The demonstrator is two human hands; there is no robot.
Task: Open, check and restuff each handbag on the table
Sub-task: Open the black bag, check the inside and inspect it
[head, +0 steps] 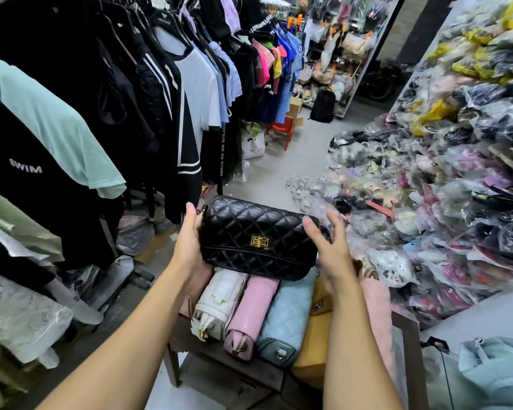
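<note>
A black quilted handbag (255, 235) with a gold clasp lies flap shut across a row of bags on a dark wooden table (214, 359). My left hand (190, 235) grips its left end. My right hand (329, 247) hovers at its right end with fingers spread, and whether it touches the bag is unclear. Below it lie a white handbag (216, 303), a pink handbag (249, 312), a light blue quilted handbag (288, 318) and a mustard handbag (311, 347), side by side. A pale pink bag (379, 309) shows behind my right forearm.
A rack of hanging clothes (101, 113) fills the left side. A big heap of plastic-wrapped goods (442, 187) covers the right. A grey floor aisle (293, 155) runs ahead, with a red stool (280, 130) and a black backpack (323, 106) further back.
</note>
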